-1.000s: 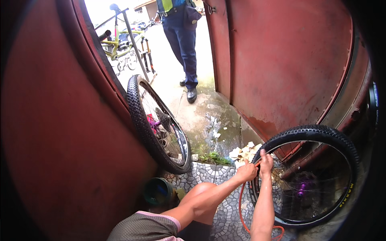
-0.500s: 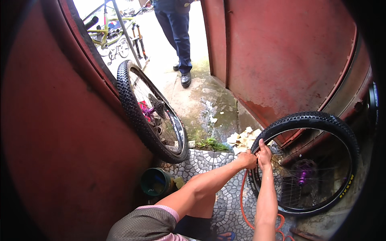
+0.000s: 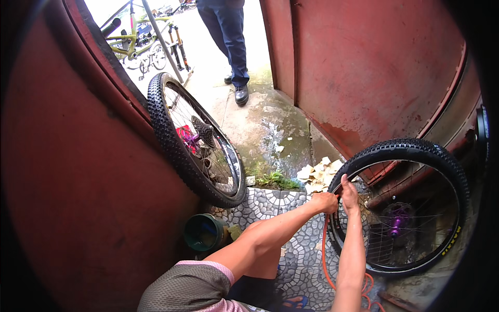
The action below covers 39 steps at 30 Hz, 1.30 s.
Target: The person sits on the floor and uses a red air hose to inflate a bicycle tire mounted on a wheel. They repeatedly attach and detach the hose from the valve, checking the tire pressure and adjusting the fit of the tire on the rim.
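Note:
A bicycle wheel with a knobbly black tyre (image 3: pixel 451 179) and a purple hub (image 3: pixel 396 226) stands upright at the right. At its near left rim my two hands meet. My left hand (image 3: pixel 326 202) is closed round the upper end of an orange hose (image 3: pixel 325 252), pressed toward the rim; the hose tip is hidden in the fingers. Right beside it, my right hand (image 3: pixel 351 195) grips the wheel's rim and tyre, thumb pointing up and fingers mostly hidden behind. The hose drops from my left hand and coils on the floor by my right forearm.
A second bicycle wheel (image 3: pixel 165 122) leans against the red metal panel (image 3: pixel 78 171) at left. Below it stands a dark green bucket (image 3: pixel 201 232). Cream scraps (image 3: pixel 318 177) lie beyond my hands. A person in dark trousers (image 3: pixel 231 41) stands ahead, near a yellow-green bicycle frame (image 3: pixel 134 39).
My view has shifted slightly, and both hands and the wheel sit a little farther right. The hands keep the same hold at the rim.

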Available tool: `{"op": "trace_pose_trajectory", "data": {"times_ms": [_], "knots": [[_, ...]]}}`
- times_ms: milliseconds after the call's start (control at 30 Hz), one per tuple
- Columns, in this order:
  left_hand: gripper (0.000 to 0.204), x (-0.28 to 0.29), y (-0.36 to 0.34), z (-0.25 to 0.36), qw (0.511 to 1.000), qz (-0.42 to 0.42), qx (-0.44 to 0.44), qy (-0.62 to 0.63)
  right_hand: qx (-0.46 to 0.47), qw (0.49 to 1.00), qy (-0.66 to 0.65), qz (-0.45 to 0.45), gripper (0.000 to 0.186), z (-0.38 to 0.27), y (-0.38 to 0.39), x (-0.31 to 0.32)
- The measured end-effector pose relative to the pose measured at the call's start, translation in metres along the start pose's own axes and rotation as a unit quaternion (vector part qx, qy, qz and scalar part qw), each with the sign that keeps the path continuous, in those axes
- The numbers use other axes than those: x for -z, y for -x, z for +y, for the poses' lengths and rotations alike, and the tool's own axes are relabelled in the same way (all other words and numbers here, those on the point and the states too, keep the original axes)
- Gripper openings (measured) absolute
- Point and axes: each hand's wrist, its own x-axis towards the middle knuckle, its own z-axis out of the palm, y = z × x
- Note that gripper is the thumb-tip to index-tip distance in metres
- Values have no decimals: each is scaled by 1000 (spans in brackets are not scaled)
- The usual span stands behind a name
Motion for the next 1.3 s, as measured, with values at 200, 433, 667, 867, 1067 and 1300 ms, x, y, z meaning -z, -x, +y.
{"op": "trace_pose_trajectory", "data": {"times_ms": [200,433,667,867,1067,1300], "knots": [[40,12,15,-9,999,15,50,15,11,999,28,-26,55,-5,-3,-15],[39,11,6,-13,1000,-10,19,3,-88,992,71,-59,61,41,13,-2],[43,-10,-13,-23,995,83,6,59,45,998,-4,50,33,43,21,-17],[59,-32,-24,-36,983,146,37,108,-68,988,-68,119,50,43,107,-53],[69,-22,-29,-10,977,167,53,122,50,978,172,109,29,73,133,-5],[75,6,-30,-15,976,186,97,67,-16,931,342,130,31,91,171,29]]}}
